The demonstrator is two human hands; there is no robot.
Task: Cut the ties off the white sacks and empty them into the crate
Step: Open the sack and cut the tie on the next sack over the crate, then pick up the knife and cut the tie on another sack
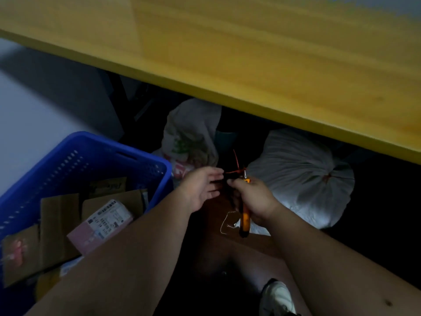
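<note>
A yellow desk (273,53) fills the upper view. Beneath it, on the dim floor, sit two white sacks: a tied sack (296,174) at right and a printed sack (191,135) behind. A blue crate (95,153) of parcels stands at left. The right hand (252,199) grips orange-handled cutters (245,215), fingers curled round the handle, tips at a red tie (237,170). The left hand (201,188), fingers straight and apart, touches the tie's end. Best to hold the tie taut, away from the sack cloth, and cut near the knot.

Parcel-sorting room: labelled parcels (100,226) in blue crate (75,156), tied sacks (296,176).
</note>
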